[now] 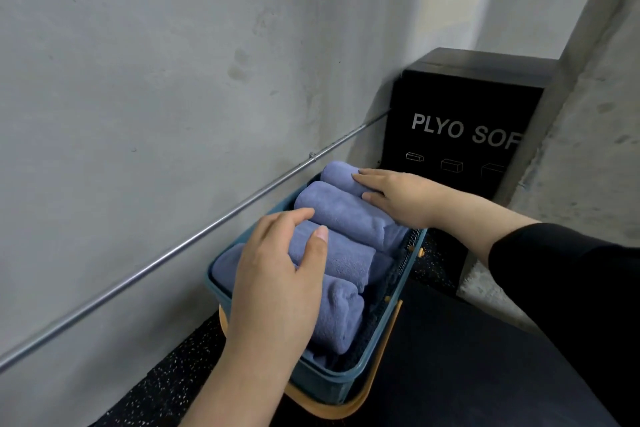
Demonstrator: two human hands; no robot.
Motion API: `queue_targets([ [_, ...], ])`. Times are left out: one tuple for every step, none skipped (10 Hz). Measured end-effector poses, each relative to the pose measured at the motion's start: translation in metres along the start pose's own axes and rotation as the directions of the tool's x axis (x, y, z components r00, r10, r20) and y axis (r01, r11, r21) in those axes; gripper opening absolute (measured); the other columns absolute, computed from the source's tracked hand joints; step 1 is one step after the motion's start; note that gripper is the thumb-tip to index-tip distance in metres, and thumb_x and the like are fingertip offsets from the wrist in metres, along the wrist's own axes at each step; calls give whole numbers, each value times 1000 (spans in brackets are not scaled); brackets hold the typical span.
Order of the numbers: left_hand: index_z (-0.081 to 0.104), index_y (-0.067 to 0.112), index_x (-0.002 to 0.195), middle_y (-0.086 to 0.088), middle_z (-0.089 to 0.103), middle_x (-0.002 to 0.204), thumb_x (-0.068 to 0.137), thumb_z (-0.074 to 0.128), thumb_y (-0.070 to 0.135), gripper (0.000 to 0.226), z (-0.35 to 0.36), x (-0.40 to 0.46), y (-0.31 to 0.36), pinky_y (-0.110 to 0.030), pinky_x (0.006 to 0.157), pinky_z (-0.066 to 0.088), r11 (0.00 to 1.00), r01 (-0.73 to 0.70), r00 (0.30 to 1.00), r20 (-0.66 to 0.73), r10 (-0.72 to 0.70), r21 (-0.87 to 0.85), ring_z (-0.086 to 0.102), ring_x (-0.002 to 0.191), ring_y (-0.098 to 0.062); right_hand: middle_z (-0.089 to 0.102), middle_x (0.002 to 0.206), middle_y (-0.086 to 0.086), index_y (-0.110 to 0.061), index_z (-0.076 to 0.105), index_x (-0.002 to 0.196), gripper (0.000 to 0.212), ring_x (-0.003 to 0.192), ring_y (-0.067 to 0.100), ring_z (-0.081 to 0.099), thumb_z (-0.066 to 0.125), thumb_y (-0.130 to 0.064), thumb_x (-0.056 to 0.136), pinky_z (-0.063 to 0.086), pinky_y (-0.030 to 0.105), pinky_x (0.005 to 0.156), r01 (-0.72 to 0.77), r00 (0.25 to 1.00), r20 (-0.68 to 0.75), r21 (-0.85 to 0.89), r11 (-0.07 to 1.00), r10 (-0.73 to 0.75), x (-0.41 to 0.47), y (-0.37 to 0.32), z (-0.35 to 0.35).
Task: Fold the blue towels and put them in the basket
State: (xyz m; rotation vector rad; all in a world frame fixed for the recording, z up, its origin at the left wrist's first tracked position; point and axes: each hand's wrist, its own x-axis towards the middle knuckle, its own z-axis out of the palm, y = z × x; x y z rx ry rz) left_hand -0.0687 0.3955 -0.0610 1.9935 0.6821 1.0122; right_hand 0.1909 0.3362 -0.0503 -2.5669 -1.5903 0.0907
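A teal basket (332, 385) with a tan wooden handle (367, 388) stands on the floor by the wall. Several rolled blue towels (343, 215) lie side by side inside it, filling it from near end to far end. My left hand (277, 281) rests with relaxed fingers on the towels at the near end, the thumb lying across one roll. Farther back, my right hand (398, 198) lies flat with straight fingers on the farthest towel (337, 173), touching its top.
A grey wall (173, 97) with a thin metal rail (207, 232) runs along the left. A black box marked PLYO SOF (464, 121) stands just behind the basket. Dark speckled floor (166, 381) lies in front, a concrete pillar (588, 114) at the right.
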Motion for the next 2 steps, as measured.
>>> queue_targets([
  [64, 37, 116, 28, 57, 110, 95, 60, 34, 22, 3, 1, -4, 0, 82, 34, 999, -2, 1000, 25, 1, 36, 51, 105, 12, 39, 158, -1, -23, 41, 151, 49, 145, 22, 38, 38, -41, 106, 28, 38, 120, -6, 993, -118, 116, 993, 20, -5, -2, -8],
  [62, 38, 122, 23, 56, 120, 94, 57, 41, 28, 4, 1, -3, -3, 82, 35, 995, 59, 995, 75, -65, 85, 52, 108, 4, 46, 154, 2, -17, 48, 147, 46, 142, 20, 41, 41, -37, 107, 28, 26, 115, -15, 947, -307, 249, 969, 94, -17, -5, -21],
])
